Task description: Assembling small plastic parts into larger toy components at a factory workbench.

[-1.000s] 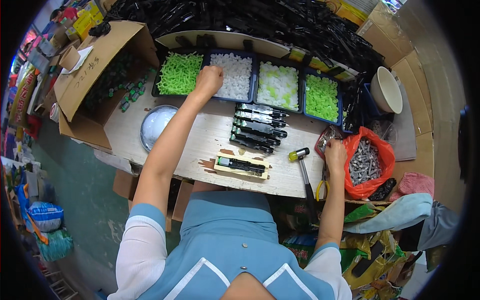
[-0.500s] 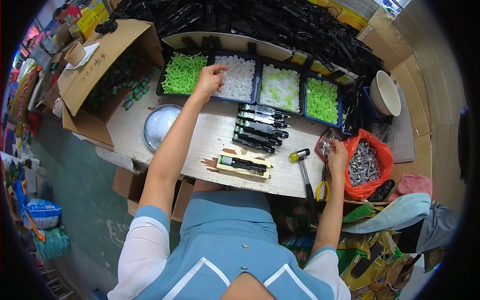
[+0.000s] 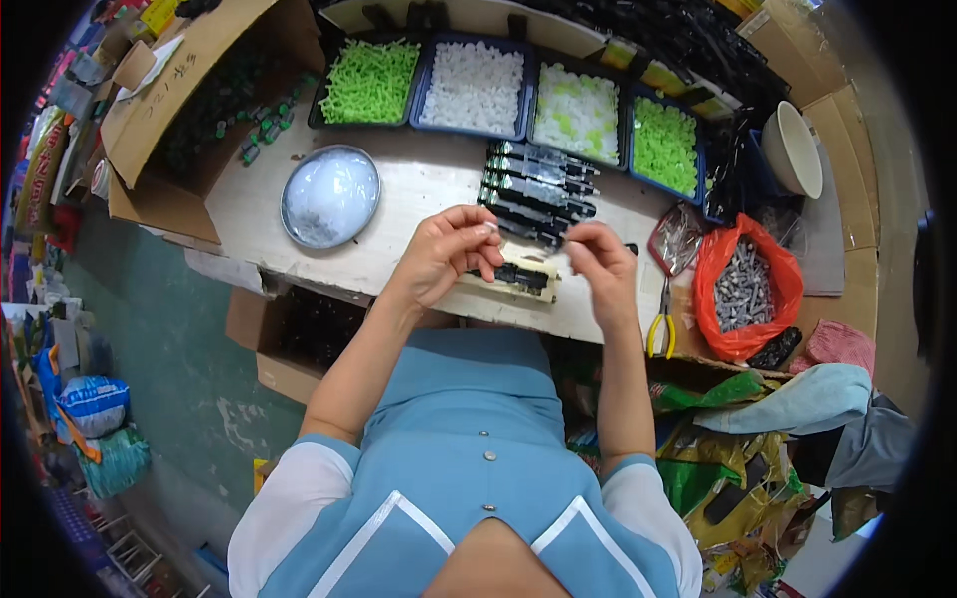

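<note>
Hands are meeting above a black elongated part [image 3: 520, 275] lying in a pale holder [image 3: 543, 289]; left hand [image 3: 451, 254] and right hand [image 3: 601, 267] are pinching, contents indiscernible.

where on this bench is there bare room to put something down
Bare wood lies between the round metal dish, the trays and the stack of black parts. The right end is crowded: pliers, orange bag of screws.

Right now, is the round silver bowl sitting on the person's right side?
No, the round silver bowl sits on the wooden worktable to the left of both hands, beside the cardboard box.
</note>
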{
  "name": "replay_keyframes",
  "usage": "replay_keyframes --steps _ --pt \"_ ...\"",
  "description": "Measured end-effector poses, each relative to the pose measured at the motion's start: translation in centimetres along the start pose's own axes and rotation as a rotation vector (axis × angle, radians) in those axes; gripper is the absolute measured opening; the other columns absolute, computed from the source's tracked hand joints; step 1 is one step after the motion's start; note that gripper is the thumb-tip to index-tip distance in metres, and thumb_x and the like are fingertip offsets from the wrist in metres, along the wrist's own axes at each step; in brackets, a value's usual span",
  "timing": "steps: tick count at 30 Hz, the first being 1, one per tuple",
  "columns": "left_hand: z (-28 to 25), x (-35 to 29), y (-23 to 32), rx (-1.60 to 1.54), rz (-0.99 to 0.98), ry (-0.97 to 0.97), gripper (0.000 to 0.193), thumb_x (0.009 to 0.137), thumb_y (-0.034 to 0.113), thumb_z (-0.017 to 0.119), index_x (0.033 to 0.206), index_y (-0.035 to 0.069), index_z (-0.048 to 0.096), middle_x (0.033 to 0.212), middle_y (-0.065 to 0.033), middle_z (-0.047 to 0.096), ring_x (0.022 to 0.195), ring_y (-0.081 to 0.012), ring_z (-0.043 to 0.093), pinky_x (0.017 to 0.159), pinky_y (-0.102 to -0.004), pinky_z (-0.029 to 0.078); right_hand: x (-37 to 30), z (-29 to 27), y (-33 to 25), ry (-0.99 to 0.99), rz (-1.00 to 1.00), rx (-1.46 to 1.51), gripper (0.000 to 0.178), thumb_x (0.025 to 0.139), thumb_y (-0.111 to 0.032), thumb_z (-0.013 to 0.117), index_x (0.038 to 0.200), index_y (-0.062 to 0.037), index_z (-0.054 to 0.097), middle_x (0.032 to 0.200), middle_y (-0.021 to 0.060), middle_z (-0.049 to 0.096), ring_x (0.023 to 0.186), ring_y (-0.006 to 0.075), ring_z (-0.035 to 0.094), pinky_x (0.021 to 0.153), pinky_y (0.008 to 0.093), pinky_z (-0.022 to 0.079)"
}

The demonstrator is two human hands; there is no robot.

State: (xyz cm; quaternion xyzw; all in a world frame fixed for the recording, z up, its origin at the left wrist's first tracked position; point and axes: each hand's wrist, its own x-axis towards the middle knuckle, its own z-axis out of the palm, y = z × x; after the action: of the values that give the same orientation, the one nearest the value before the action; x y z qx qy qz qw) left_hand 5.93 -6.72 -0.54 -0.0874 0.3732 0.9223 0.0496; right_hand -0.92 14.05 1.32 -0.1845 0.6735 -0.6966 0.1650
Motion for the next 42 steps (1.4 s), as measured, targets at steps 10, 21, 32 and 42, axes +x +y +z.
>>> replay_keyframes --steps 10,21,32,42 --pt "0.0 -3.5 -1.5 0.176 0.054 -0.067 0.029 0.081 0.001 0.060 0.109 0.000 0.051 0.085 -0.0078 0.057 0.068 -0.0134 0.061 0.052 -0.0224 0.052 -0.6 5.4 0.3 -0.211 0.101 0.218 0.010 0.084 -0.009 0.060 0.092 -0.0040 0.058 0.082 -0.0037 0.054 0.071 0.0025 0.047 0.061 0.0164 0.037" --pt "0.1 -3.8 -1.5 0.214 0.069 -0.048 0.033 0.082 0.002 0.059 0.113 0.001 0.048 0.084 -0.0061 0.056 0.068 -0.0118 0.060 0.052 -0.0214 0.051 -1.0 5.7 0.8 -0.213 0.065 0.101 0.009 0.084 -0.006 0.059 0.090 -0.0003 0.059 0.086 0.0000 0.055 0.076 0.0068 0.051 0.070 0.0205 0.041" --pt "-0.7 -4.2 -3.0 0.144 0.133 0.062 0.022 0.083 0.001 0.056 0.105 0.000 0.058 0.076 -0.0055 0.058 0.065 -0.0109 0.059 0.051 -0.0220 0.051 -1.3 6.1 1.0 -0.099 -0.239 -0.340 0.008 0.081 -0.001 0.056 0.089 0.0011 0.058 0.082 0.0060 0.053 0.069 0.0125 0.052 0.060 0.0224 0.042" --pt "-0.6 -4.1 -3.6 0.097 0.108 0.097 0.020 0.084 0.006 0.058 0.103 -0.001 0.057 0.076 -0.0045 0.058 0.060 -0.0093 0.058 0.046 -0.0214 0.050 -1.2 6.9 2.0 -0.104 -0.506 -0.584 0.008 0.076 -0.001 0.058 0.083 -0.0025 0.054 0.077 0.0088 0.052 0.071 0.0258 0.051 0.064 0.0334 0.037"
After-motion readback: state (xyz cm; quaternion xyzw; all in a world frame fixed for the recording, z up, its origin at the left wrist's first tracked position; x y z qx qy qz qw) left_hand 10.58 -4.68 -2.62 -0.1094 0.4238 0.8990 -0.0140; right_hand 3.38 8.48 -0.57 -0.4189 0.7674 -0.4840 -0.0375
